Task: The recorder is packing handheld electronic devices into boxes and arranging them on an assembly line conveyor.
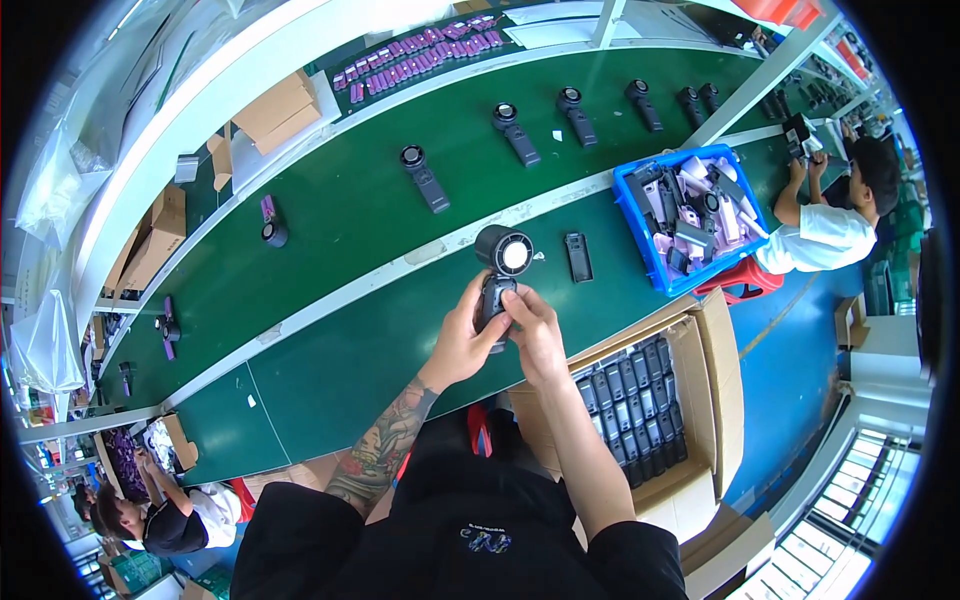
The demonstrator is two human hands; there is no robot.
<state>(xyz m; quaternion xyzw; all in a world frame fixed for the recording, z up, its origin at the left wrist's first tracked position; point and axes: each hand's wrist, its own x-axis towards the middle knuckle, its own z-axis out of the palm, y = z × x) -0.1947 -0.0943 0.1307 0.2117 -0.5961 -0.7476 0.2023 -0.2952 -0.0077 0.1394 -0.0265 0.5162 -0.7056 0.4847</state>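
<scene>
A dark handheld fan [505, 250] is held over the green bench, its round head with a bright white centre pointing away from me. My left hand [462, 335] is wrapped round the fan's handle from the left. From the right, my right hand [537, 338] presses its thumb and fingers on the same handle, whose inside partly shows. Just right of my hands, a dark oblong shell [579, 258] lies hollow side up on the bench.
Several dark fans [516, 135] stand spaced along the green belt [340, 190]. A blue bin [640, 235] of grey and lilac shells sits at the right. Near my right forearm is a carton [712, 370] packed with dark casings. Co-workers sit at both sides.
</scene>
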